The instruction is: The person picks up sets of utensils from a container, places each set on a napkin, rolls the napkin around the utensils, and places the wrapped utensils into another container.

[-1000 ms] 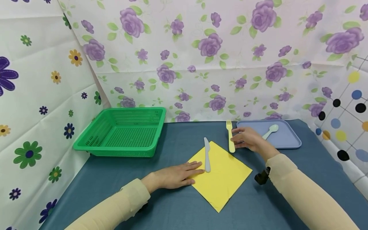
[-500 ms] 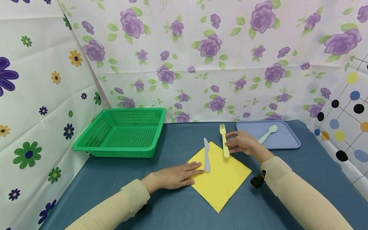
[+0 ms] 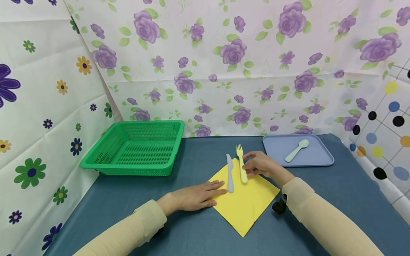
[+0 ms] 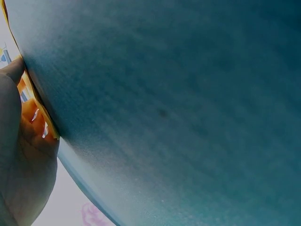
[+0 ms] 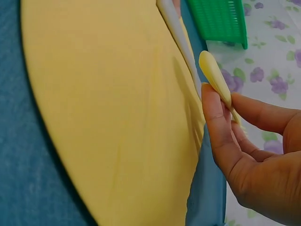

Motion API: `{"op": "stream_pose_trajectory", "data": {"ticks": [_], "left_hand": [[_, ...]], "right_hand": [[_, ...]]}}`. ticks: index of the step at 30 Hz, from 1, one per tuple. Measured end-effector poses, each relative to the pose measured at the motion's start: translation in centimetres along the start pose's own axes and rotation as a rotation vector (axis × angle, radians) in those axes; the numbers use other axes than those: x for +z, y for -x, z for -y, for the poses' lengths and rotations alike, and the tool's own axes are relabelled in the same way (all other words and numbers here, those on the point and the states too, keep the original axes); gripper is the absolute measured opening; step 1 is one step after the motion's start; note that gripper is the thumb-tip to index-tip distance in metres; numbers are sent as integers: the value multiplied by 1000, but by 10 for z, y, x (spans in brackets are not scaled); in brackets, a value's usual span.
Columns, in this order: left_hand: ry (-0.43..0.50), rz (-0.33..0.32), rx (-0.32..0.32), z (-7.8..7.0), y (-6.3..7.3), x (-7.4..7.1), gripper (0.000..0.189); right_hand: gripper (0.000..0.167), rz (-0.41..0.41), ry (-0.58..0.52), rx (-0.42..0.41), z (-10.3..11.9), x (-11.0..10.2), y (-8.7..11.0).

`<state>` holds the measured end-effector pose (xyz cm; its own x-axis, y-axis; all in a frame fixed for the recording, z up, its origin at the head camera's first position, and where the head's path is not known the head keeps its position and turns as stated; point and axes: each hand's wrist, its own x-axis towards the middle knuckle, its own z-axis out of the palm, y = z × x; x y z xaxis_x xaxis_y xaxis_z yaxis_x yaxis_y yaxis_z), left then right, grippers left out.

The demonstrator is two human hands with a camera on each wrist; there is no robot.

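Observation:
My right hand (image 3: 261,165) pinches a pale yellow plastic fork (image 3: 241,167) by its handle, tines pointing away from me. In the right wrist view the fork's handle end (image 5: 214,73) sticks up between thumb and fingers, over the far side of a yellow napkin (image 3: 250,202). The napkin lies flat, one corner toward me. A light grey plastic knife (image 3: 230,174) rests on its left part, just left of the fork. My left hand (image 3: 198,195) lies flat on the napkin's left corner, fingers straight, fingertips close to the knife's handle.
A green plastic basket (image 3: 132,167) stands at the back left. At the back right is a blue-grey tray (image 3: 315,156) with a pale green spoon (image 3: 298,150) on it. Flower-printed sheets (image 3: 205,53) hang behind the blue table cover (image 3: 192,227).
My right hand has carried the fork left from beside the tray to over the napkin, near the knife. The spoon's handle now shows fully. My left hand has stayed in place.

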<state>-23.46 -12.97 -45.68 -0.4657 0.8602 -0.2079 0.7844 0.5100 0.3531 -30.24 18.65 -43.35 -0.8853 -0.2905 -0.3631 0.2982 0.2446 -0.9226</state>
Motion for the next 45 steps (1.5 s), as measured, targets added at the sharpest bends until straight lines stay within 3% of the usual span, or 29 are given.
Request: {"op": "stream_pose_trajectory", "data": {"ticks": [22,45], "left_hand": [[-15,-2,-4,0,-1,0,56],[-24,-7,-13,-1,0,1,56]], "right_hand": [[50,-1,-12,78,-3,23,1],[45,-45,65,70,-8,36,2]]}}
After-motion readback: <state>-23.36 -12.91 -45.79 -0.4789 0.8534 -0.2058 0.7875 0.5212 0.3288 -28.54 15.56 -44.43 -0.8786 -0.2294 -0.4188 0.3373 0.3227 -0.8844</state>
